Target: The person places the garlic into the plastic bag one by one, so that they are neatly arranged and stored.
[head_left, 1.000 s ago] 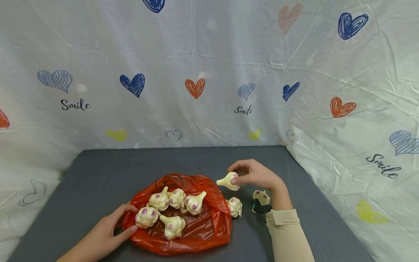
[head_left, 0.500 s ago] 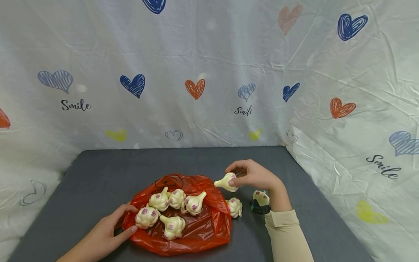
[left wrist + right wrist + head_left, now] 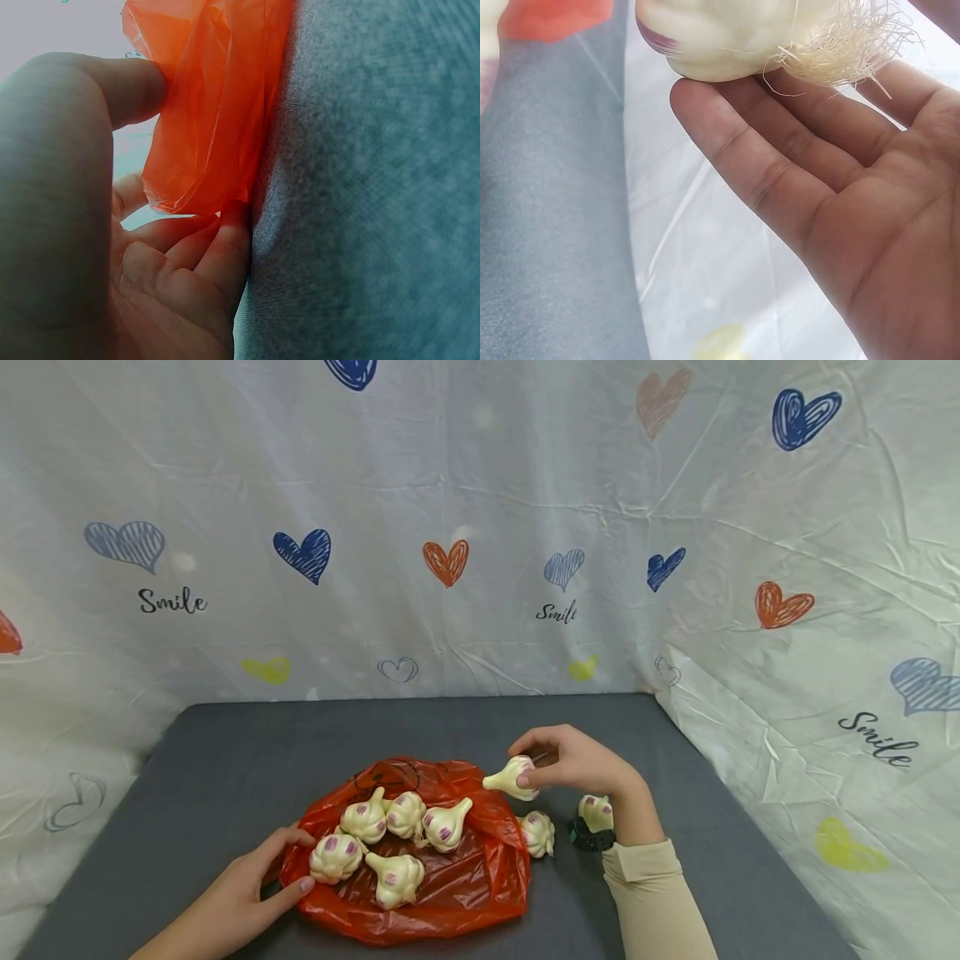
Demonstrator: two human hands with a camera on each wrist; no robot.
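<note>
A red plastic bag lies spread on the table with its mouth up, several garlic bulbs inside it. My left hand grips the bag's left rim, thumb on the near side; in the left wrist view the plastic runs between thumb and fingers. Above the bag's far right edge, my right hand pinches another garlic bulb, its stem pointing left toward the bag. The right wrist view shows that bulb's dry roots facing the palm, fingertips against its side.
One loose garlic bulb sits against the bag's right side. Another bulb lies farther right, partly hidden by the right wrist and its black device. Behind the dark grey table hangs a white heart-printed sheet.
My right hand has shifted slightly left with its garlic bulb, bringing the stem over the bag's edge. The left hand, the bag and the bulbs in it have stayed put.
</note>
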